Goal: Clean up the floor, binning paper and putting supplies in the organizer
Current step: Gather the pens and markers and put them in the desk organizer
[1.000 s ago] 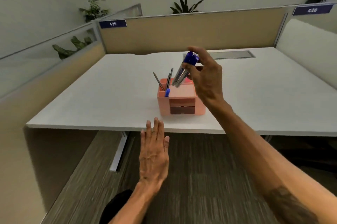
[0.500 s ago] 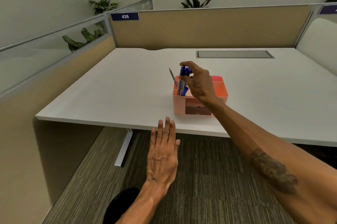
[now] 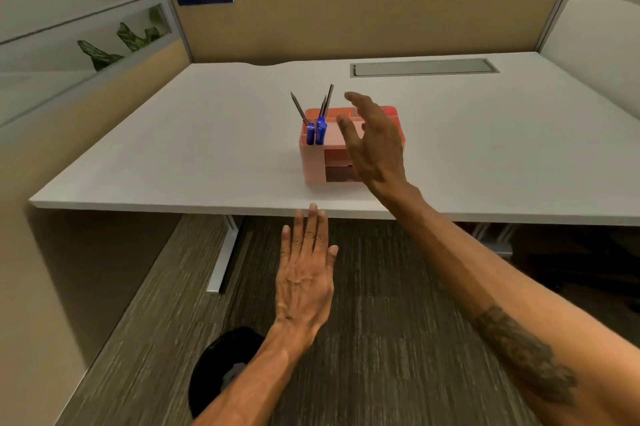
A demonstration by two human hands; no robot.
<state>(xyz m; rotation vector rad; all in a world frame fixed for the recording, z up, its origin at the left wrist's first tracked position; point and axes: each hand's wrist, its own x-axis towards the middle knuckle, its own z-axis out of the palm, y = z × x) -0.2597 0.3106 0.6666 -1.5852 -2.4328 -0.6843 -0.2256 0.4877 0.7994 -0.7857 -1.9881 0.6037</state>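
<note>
A pink desk organizer [image 3: 313, 162] stands near the front edge of the white desk [image 3: 173, 155]. Blue-capped markers [image 3: 320, 130] and several thin pencils [image 3: 328, 100] stick up from its left compartment. My right hand [image 3: 374, 141] hovers over the organizer's right half with fingers spread and nothing in it, covering part of the drawers. My left hand [image 3: 306, 273] is held flat below the desk's front edge, fingers straight, holding nothing.
Tan cubicle partitions [image 3: 363, 13] close the desk at the back and left. A grey cable hatch [image 3: 422, 67] lies at the desk's rear. Striped carpet [image 3: 381, 339] runs below, with a desk leg [image 3: 225, 256] at left and a black round object [image 3: 221, 366] near my left forearm.
My right hand lowered the blue markers into the organizer's left compartment, let go and opened beside them. The left hand stayed flat under the desk edge.
</note>
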